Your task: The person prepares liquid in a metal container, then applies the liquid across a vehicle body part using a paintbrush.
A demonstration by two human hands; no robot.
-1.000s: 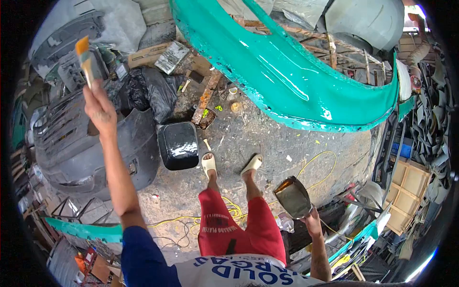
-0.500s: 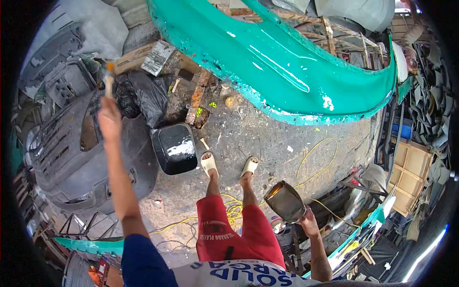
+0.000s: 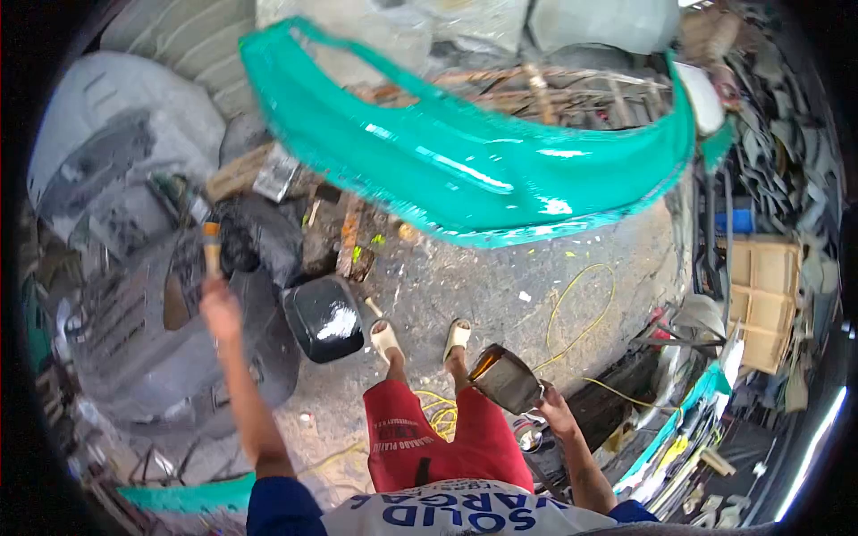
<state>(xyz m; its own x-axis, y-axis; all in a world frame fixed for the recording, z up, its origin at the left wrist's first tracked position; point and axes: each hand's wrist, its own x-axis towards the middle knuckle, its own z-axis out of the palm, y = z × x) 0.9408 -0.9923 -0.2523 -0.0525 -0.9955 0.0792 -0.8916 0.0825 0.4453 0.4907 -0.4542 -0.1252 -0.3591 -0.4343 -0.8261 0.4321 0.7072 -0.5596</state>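
My left hand (image 3: 221, 313) is closed around the handle of a paintbrush (image 3: 212, 247), held upright with its bristles pointing away from me. The brush is out over a dark grey bumper-like shell (image 3: 125, 348) on the left; whether it touches is hard to tell. On the other side, my right hand (image 3: 558, 413) grips the edge of a dark metal can (image 3: 506, 382), tilted, with amber liquid showing near its opening. Ahead of me a large glossy green bumper-shaped panel (image 3: 447, 174) stretches across the view.
A black square tub (image 3: 323, 320) sits on the floor beside my left foot. Yellow cord (image 3: 557, 314) loops over the concrete and between my legs. A wooden frame (image 3: 761, 299) and stacked panels line the right side. Black plastic bags (image 3: 268, 228) lie at left.
The view has shifted, so the green panel appears higher and further left. My left hand with the paintbrush sits lower and nearer; the can in my right hand is slightly further left.
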